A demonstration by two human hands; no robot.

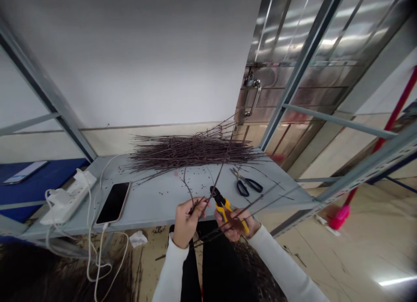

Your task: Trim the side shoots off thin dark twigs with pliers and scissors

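Note:
My left hand [185, 221] is closed around a thin dark twig [217, 177] that rises up and away from it over the shelf edge. My right hand [235, 224] grips yellow-handled cutting pliers [225, 206], and their black jaws sit against the twig just right of my left fingers. A few more long twigs run under my right hand toward the right. Both sleeves are white.
A big pile of dark twigs [192, 150] lies at the back of the grey metal shelf [153, 202]. Black-handled scissors [246, 183] lie to the right. A black phone [114, 202], a white power strip [70, 198] and cables are on the left. Cut twigs cover the floor below.

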